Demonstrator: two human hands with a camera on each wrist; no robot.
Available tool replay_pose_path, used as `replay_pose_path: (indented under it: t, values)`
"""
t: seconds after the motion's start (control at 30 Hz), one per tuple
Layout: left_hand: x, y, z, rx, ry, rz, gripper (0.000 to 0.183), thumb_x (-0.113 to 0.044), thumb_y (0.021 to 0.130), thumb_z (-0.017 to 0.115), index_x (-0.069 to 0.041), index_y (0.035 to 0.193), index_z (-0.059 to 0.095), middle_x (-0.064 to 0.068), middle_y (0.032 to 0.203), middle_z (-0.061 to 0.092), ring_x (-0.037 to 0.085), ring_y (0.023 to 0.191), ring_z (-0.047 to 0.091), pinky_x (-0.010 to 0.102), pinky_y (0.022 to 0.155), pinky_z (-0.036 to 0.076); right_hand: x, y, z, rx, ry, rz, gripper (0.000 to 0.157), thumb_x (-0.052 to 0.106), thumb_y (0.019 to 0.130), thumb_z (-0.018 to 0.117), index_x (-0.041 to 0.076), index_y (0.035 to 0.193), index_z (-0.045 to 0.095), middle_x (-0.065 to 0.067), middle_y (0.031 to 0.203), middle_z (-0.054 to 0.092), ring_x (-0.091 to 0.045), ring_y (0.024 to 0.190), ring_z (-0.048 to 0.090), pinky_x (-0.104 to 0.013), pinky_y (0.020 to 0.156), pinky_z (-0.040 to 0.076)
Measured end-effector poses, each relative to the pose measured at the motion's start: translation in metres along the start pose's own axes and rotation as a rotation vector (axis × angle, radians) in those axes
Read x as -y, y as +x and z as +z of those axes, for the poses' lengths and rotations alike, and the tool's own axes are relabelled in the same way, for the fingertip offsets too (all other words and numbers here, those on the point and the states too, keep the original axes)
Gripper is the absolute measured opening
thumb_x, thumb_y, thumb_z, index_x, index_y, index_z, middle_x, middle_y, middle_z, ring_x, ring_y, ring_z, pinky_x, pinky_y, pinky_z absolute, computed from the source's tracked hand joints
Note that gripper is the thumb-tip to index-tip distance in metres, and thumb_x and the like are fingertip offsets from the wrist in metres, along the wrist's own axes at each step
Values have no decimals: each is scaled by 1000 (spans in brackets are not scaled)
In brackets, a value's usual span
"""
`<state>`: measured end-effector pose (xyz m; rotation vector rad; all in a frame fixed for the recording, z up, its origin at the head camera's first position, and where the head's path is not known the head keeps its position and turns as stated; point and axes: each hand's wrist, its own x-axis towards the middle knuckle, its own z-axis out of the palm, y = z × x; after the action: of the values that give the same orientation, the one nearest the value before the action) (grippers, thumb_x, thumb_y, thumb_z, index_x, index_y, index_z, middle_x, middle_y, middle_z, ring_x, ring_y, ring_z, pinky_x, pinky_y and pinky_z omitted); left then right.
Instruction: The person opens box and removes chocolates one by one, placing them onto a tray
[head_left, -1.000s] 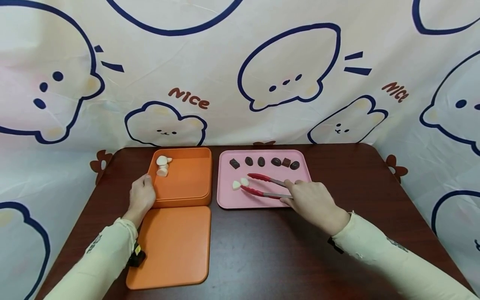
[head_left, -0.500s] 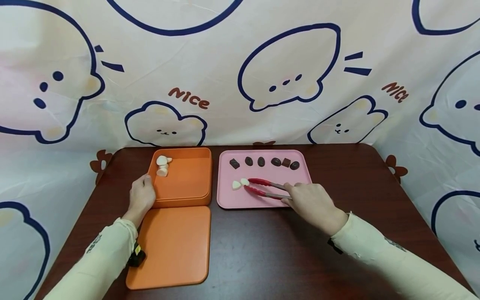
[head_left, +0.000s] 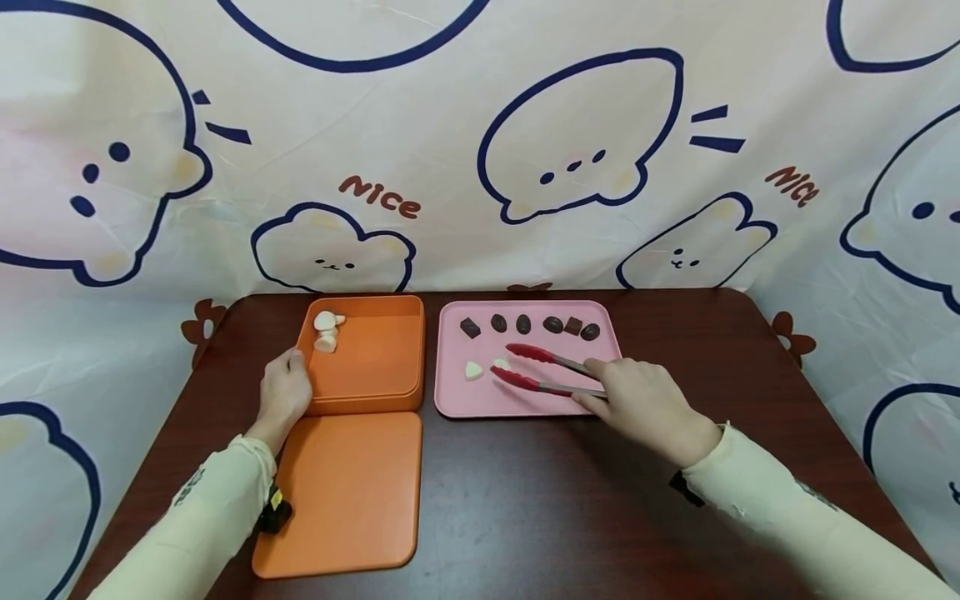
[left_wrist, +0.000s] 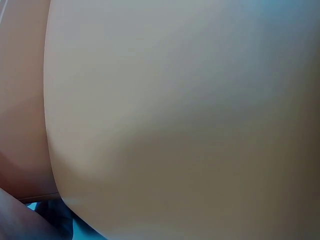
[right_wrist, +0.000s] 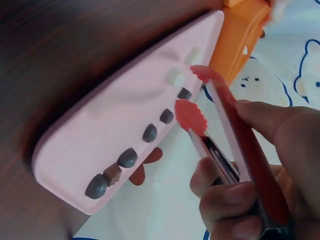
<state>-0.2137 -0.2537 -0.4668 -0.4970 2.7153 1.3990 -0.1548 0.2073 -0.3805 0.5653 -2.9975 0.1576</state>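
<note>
My right hand (head_left: 648, 404) grips a pair of tongs (head_left: 532, 385) with red serrated tips, which stand spread over the pink tray (head_left: 450, 400). In the head view, one small white piece (head_left: 501, 364) shows between the two tips. A second white piece (head_left: 473, 371), roughly triangular, lies on the tray to the left. My left hand (head_left: 285, 392) holds the left wall of an orange box (head_left: 375, 350), thumb near the rim. White pieces (head_left: 326, 321) sit clustered at the box's upper left. The orange lid (left_wrist: 175, 100) fills most of the left wrist view.
Along the tray's far side runs a row of dark chocolates (head_left: 523, 324), some oval and some square. The orange lid (head_left: 345, 500) lies flat in front of the box on the dark wooden table (head_left: 555, 508). A printed curtain (head_left: 450, 167) stands behind the table.
The tongs shift slightly right in my right hand. One white piece on the tray has moved right with them, away from the other. My left hand stays at the box.
</note>
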Motion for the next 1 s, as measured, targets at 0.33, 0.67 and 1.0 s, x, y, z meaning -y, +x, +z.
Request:
replay_pose_path:
  t: [0.33,0.67,1.0]
  values:
    - [-1,0,1,13,10,-15,61,-39,111,9,-8,162,22,23,163,31,43,150,30,61,121,27,18,27,6,34,166,41,30,41,91,74,12,95,68,5,58,48,-11,55,45,-26,47,37]
    - [-1,-2,2,12,17,-30,61,-39,111,10,-8,162,20,23,164,29,44,151,28,61,122,26,45,53,14,9,226,28,35,46,92,72,13,102,68,6,59,50,-12,57,48,-27,53,39]
    - [-1,-2,1,9,18,-15,62,-39,110,9,-7,162,22,24,163,31,44,150,30,62,121,27,76,79,22,12,288,11,39,49,91,72,14,107,70,3,61,53,-12,55,49,-26,47,37]
